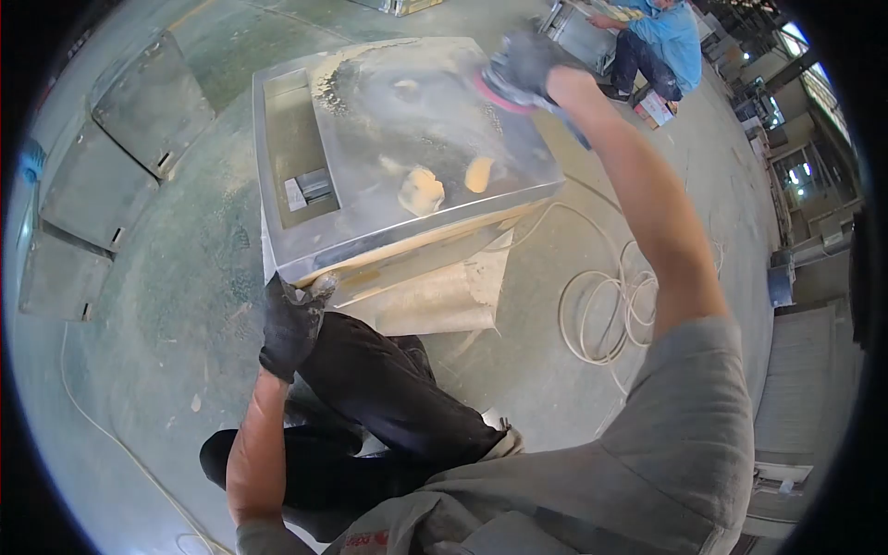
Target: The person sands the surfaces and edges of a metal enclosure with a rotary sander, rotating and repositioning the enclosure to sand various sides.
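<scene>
A grey metal box (pixel 370 139) with a rectangular opening at its left side lies in front of me, dusty on top, with cream-coloured patches of filler (pixel 422 191). At its far right edge my right hand (pixel 536 63), in a dark glove and slightly blurred, is closed on a sander with a pink-red rim (pixel 502 92), whose disc meets the top surface. My left hand (pixel 293 319), in a dark dusty glove, is closed around the near left corner of the box, its fingertips partly hidden beneath the edge.
Beige sheeting (pixel 435 296) lies under the box. A pale hose (pixel 592 319) coils on the floor to the right. Flat metal panels (pixel 102 190) lie at the left. A person in blue (pixel 671 42) sits at the upper right beside another metal box.
</scene>
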Tool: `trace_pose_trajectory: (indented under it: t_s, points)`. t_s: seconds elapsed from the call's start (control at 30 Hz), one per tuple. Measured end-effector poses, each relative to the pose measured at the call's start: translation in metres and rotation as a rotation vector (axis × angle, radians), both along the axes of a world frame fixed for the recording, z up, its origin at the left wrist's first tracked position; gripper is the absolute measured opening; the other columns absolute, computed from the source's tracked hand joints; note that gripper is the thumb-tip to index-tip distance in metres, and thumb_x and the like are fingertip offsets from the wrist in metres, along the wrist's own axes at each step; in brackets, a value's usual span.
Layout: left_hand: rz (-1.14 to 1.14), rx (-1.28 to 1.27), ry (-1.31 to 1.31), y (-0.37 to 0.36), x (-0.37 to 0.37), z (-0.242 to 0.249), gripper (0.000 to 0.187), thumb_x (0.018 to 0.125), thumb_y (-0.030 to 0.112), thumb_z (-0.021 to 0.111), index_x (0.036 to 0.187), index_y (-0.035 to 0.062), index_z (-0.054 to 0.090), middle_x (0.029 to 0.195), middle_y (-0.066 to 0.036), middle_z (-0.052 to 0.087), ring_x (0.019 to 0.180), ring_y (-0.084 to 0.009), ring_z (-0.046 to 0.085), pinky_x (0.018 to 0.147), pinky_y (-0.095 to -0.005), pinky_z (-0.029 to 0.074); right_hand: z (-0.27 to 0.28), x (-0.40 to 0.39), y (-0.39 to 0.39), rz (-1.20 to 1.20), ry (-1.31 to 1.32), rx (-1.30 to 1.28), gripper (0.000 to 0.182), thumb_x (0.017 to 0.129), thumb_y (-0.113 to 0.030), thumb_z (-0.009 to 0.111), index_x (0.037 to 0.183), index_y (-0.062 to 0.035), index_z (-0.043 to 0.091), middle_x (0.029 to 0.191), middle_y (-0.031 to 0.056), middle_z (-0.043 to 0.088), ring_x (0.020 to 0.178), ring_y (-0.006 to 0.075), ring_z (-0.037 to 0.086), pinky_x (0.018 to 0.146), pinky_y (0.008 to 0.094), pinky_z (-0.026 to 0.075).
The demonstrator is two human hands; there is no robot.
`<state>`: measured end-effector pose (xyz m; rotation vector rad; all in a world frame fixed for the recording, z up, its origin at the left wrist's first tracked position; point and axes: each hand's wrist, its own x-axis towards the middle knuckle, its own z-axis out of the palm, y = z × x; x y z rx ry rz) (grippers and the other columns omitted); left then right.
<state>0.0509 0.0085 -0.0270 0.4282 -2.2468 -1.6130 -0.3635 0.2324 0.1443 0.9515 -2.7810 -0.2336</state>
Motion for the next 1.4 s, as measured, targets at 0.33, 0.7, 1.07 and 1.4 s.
trace_pose_trajectory:
  t_s: [0.33,0.7,1.07,1.4]
  points:
    - [0.051,-0.019,-0.058,0.006,-0.003,0.011,0.042,0.087,0.012,0.083,0.121,-0.0029,0.064,0.105,-0.018,0.075,0.095,-0.0282,0.073,0.084,-0.0377,0.056,0.01,0.025,0.003,0.007,-0.073,-0.052,0.04,0.094,-0.04,0.064,0.104,-0.0019,0.069,0.104,0.0233,0.073,0.1,0.0419,0.07,0.087,0.0495,0.054]
    - [0.022,-0.057,-0.045,0.006,0.001,0.019,0.045,0.087,0.018,0.083,0.123,-0.0021,0.064,0.109,-0.018,0.075,0.099,-0.029,0.073,0.089,-0.0389,0.056,0.003,-0.1,-0.112,0.017,0.015,-0.095,0.051,0.094,-0.044,0.061,0.125,-0.0044,0.069,0.124,0.0231,0.07,0.117,0.0379,0.067,0.1,0.0448,0.052]
    - [-0.015,-0.059,0.019,0.005,-0.001,0.024,0.048,0.088,0.021,0.083,0.124,-0.0024,0.064,0.11,-0.02,0.074,0.101,-0.0331,0.072,0.089,-0.0404,0.056,0.01,-0.077,-0.138,0.043,0.012,0.01,0.052,0.094,-0.044,0.06,0.126,-0.0038,0.07,0.128,0.0238,0.068,0.121,0.0375,0.065,0.104,0.0441,0.05]
    - [0.004,-0.048,0.057,0.007,-0.003,0.023,0.044,0.088,0.016,0.081,0.124,-0.003,0.063,0.109,-0.021,0.074,0.101,-0.0343,0.072,0.089,-0.0418,0.056,0.0,-0.057,-0.098,-0.047,0.037,0.011,0.05,0.096,-0.044,0.056,0.126,-0.0068,0.071,0.132,0.0204,0.067,0.124,0.0366,0.064,0.105,0.0453,0.05]
